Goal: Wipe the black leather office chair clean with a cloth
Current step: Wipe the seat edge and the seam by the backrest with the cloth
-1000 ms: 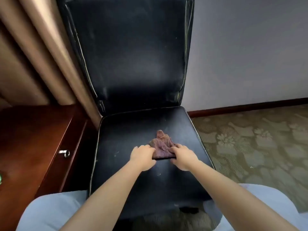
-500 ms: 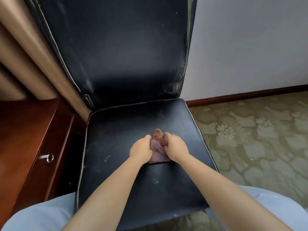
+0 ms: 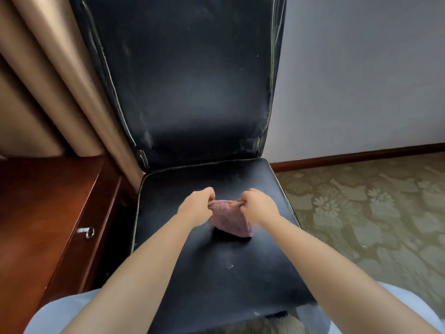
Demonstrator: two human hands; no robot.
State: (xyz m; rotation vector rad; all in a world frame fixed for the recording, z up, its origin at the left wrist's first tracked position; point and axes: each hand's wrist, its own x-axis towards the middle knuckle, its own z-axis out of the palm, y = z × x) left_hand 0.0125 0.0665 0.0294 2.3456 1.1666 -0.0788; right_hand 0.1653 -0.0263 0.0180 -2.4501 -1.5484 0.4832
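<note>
At the far left, tan curtains (image 3: 48, 75) hang beside a reddish wooden desk (image 3: 36, 213), whose drawer has a small metal key (image 3: 87, 231) in its lock. Right of the desk stands the black leather office chair (image 3: 187, 80), its tall backrest dulled by pale smears and its seat dotted with whitish specks, one near the front edge. Over the middle of the seat, the left hand (image 3: 197, 208) pinches one upper corner of a small reddish-brown cloth (image 3: 230, 218) with curled fingers. The cloth hangs bunched between the two hands, its lower tip touching or just above the seat. The right hand (image 3: 258, 207) pinches the opposite corner in the same way. Further right are a pale wall (image 3: 361, 68), a dark baseboard and a green floral carpet (image 3: 361, 213). The wiping looks barely begun. If the cloth stays crumpled it may only smear the dust about, and a loose pinch could drop it.
</note>
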